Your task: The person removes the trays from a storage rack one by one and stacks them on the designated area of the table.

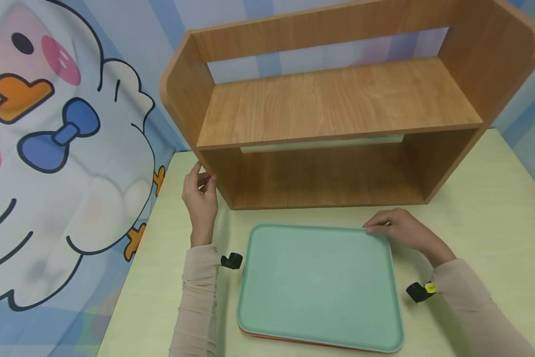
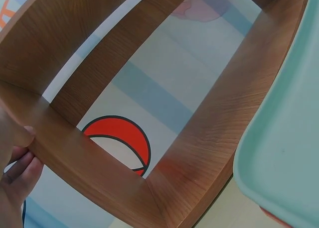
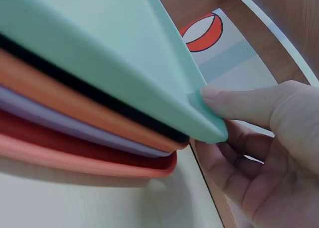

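A green tray (image 1: 321, 287) lies on top of a stack in front of the shelf. My right hand (image 1: 398, 229) pinches its far right corner, thumb on the rim and fingers beneath, as the right wrist view shows. Under it, an orange tray (image 3: 89, 101), a purple tray (image 3: 84, 123) and a red tray (image 3: 99, 161) show at their edges, with a dark gap below the green one. My left hand (image 1: 201, 201) holds the front edge of the left side panel of a wooden shelf (image 1: 338, 104) between thumb and fingers.
The shelf has an upper and a lower level with open slots at the back. It stands on a pale yellow table (image 1: 481, 223). A cloth backdrop (image 1: 115, 163) with a cartoon bird hangs at the left and behind. Small black cameras (image 1: 232, 261) sit at both wrists.
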Action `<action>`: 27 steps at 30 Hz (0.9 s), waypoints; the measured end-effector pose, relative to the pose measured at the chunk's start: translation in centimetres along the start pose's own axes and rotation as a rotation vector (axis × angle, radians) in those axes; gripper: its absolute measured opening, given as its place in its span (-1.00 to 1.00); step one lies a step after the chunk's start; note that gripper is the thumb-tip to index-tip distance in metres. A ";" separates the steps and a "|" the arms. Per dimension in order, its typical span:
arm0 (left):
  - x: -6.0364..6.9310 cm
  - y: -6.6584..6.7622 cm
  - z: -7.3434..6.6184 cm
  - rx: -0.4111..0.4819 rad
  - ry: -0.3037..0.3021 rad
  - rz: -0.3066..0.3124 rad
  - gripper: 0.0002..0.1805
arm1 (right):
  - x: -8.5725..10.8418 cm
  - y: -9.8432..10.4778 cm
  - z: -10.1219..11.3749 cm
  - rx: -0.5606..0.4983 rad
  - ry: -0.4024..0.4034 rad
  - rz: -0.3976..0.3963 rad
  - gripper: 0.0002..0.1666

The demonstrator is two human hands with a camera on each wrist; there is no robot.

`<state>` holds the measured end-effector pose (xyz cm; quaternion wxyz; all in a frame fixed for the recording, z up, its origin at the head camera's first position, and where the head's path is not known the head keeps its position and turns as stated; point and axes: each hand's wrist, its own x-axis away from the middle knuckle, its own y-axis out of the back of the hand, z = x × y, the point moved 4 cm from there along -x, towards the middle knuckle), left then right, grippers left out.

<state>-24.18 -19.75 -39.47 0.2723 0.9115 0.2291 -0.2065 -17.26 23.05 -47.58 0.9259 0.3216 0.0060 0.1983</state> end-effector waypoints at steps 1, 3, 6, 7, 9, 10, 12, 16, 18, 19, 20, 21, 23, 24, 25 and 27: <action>0.0 0.0 0.0 -0.001 -0.002 -0.001 -0.53 | -0.1 -0.1 -0.1 0.006 0.007 -0.011 -0.79; 0.0 -0.1 0.0 -0.001 -0.007 -0.004 -0.53 | -0.2 -0.3 -0.3 0.008 0.005 -0.025 -0.81; 0.0 -0.2 0.0 0.007 -0.009 -0.009 -0.54 | -0.3 -0.5 -0.7 0.011 -0.013 -0.036 -0.82; 0.0 -0.3 0.0 0.011 -0.006 -0.013 -0.54 | -0.3 -0.5 -0.8 0.009 -0.020 -0.039 -0.82; -0.1 -0.4 0.0 0.017 -0.003 -0.021 -0.54 | -0.4 -0.6 -0.8 0.013 -0.028 -0.041 -0.81; -0.1 -0.4 0.0 0.019 0.000 -0.023 -0.54 | -0.4 -0.6 -0.9 0.014 -0.032 -0.041 -0.81; -0.2 -0.5 0.1 0.014 0.006 -0.026 -0.54 | -0.5 -0.6 -0.9 0.013 -0.039 -0.043 -0.80; -0.2 -0.7 -0.1 0.010 0.017 -0.029 -0.54 | -0.6 -0.4 -0.8 0.011 -0.047 -0.044 -0.80; -0.2 -0.7 -0.1 0.001 0.019 -0.033 -0.54 | -0.6 -0.4 -0.7 0.009 -0.055 -0.039 -0.80; -0.2 -0.7 -0.2 -0.001 0.020 -0.033 -0.54 | -0.6 -0.4 -0.7 0.010 -0.057 -0.035 -0.79; -0.1 -0.7 -0.2 -0.004 0.021 -0.030 -0.54 | -0.6 -0.3 -0.7 0.012 -0.061 -0.032 -0.78; -0.1 -0.7 -0.3 -0.008 0.022 -0.025 -0.53 | -0.6 -0.2 -0.6 0.017 -0.064 -0.031 -0.77; 0.0 -0.6 -0.6 -0.023 0.022 -0.014 -0.52 | -0.5 0.1 -0.4 0.029 -0.076 -0.036 -0.73; 0.1 -0.6 -0.9 -0.037 0.027 -0.003 -0.50 | -0.4 0.2 -0.2 0.038 -0.077 -0.044 -0.71; 0.2 -0.5 -1.2 -0.055 0.037 0.012 -0.49 | -0.3 0.4 0.1 0.050 -0.071 -0.057 -0.68; 0.4 -0.4 -1.9 -0.112 0.067 0.049 -0.45 | -0.3 0.7 0.8 0.071 -0.051 -0.095 -0.64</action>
